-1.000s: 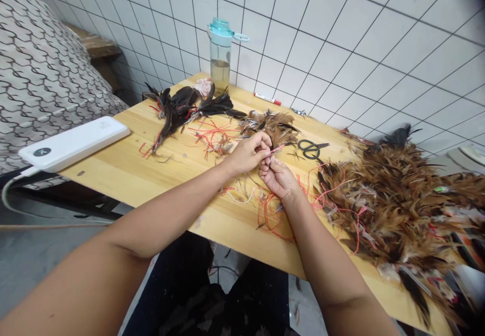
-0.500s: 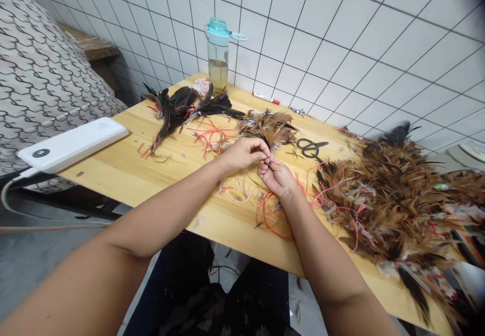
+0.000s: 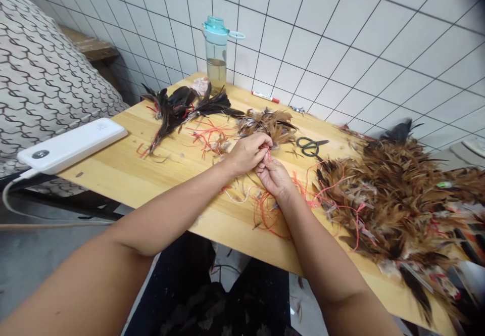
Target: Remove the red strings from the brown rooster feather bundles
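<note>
— Where's the red string (image 3: 269, 155)?

— Between the fingertips of the two hands, above the middle of the bench (image 3: 113, 166). Only a short piece shows.

— How are they set?

— The left hand (image 3: 247, 153) is curled, thumb and fingers pinched together at the string's far end. The right hand (image 3: 274, 175) is curled as well, palm partly up, pinching from the near side. I can't tell whether anything else is in there.

— What's closest?

— A bundle of brown feathers (image 3: 278, 124), just to the far side. Nearer, beside the right wrist, lies a tangle of red cord (image 3: 262, 212), with a white string (image 3: 238, 201) left of it.

— And farther out?

— Right of the bundle, dark scissors (image 3: 309, 146), then a large feather heap (image 3: 397, 194) on the right end. To the left, loose red strands (image 3: 209, 134), black feathers (image 3: 176, 107), and a white power bank (image 3: 71, 145) at the left edge.

— Far side?

— A turquoise-lidded bottle (image 3: 216, 59), partly filled, and a marker (image 3: 265, 96), both near the tiled wall (image 3: 290, 25).
</note>
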The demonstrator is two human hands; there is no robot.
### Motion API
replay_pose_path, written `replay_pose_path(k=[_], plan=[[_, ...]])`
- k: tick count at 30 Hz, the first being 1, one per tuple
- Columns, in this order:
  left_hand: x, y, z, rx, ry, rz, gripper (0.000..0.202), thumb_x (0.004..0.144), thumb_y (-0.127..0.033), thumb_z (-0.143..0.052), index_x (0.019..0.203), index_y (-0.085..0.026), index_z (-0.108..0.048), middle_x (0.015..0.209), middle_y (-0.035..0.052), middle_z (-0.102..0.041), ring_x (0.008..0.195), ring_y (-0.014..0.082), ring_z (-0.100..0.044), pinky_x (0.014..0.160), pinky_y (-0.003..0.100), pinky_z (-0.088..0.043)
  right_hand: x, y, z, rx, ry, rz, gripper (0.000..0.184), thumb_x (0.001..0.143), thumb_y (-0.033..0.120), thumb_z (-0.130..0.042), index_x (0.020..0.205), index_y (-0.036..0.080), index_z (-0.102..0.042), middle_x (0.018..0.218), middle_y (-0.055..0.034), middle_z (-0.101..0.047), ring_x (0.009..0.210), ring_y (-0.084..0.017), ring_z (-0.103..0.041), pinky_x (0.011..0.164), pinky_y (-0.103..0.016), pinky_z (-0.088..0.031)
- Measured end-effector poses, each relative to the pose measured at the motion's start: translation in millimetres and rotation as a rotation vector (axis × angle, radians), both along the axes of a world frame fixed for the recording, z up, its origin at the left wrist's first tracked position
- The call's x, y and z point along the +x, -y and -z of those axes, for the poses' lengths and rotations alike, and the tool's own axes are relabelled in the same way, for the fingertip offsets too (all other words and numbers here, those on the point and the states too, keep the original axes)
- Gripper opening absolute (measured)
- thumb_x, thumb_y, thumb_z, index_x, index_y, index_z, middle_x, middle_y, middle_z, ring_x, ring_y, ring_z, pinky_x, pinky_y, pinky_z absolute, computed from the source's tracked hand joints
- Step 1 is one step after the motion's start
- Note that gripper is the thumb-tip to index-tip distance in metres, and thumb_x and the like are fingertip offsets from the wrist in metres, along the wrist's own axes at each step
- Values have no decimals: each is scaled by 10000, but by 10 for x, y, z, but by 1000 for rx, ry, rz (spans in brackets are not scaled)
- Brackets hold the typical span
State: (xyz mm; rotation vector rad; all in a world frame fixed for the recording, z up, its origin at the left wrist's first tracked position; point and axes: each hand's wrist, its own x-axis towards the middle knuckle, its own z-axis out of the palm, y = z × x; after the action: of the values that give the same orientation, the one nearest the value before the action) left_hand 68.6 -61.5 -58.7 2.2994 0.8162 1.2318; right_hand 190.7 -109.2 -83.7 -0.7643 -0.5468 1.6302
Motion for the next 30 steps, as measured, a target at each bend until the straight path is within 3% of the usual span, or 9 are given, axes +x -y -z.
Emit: replay_pose_path(k=[3,7,11,13,17,25,30], plan=[[-40,-27,-7,-10,24,-13,170,801,-71,-504,893,-161,-613,872,32,-647,801,128,-578,770,238,-438,21,-20,23,21,91,38,216,751,184,-748,774,209,-535,660,71,-502,522,-47,-405,494,-165,-367],[-142,-82,-15,-44,3,9,171,805,-71,-504,887,-157,-626,843,21,-654,770,120,-577,744,226,-427,147,-69,67,136,365,300,239,721,274,-771,742,221,-538,627,71,-484,533,-66,-390,499,-188,-344],[-169,-96,9,7,-113,120,183,823,-57,-507,893,-165,-636,869,18,-676,817,117,-602,769,213,-425,276,-86,61,266,726,511,128,731,274,-718,787,235,-609,791,20,-592,775,-131,-515,727,-245,-454],[-152,-84,21,52,-171,146,172,840,-65,-514,904,-167,-637,876,23,-678,823,121,-605,772,216,-427,295,-80,49,336,933,501,64,751,262,-666,796,228,-638,843,-10,-620,835,-163,-536,806,-296,-462],[-128,-67,44,123,-232,121,116,871,-119,-535,923,-159,-630,897,47,-674,839,146,-603,763,238,-432,271,-69,48,422,1279,391,104,748,237,-618,807,198,-694,818,-39,-649,804,-199,-573,811,-354,-473],[-152,-28,33,171,-282,81,133,906,-140,-480,921,-156,-611,903,57,-637,839,156,-579,737,243,-423,252,-25,12,509,1452,365,146,800,248,-570,830,203,-706,822,-51,-653,798,-211,-580,794,-357,-472],[-156,-38,37,103,-274,81,127,894,-146,-495,900,-163,-620,898,52,-633,844,158,-576,743,246,-417,224,15,-34,513,1537,328,113,816,242,-544,829,195,-646,828,-64,-609,817,-221,-567,778,-353,-453]])
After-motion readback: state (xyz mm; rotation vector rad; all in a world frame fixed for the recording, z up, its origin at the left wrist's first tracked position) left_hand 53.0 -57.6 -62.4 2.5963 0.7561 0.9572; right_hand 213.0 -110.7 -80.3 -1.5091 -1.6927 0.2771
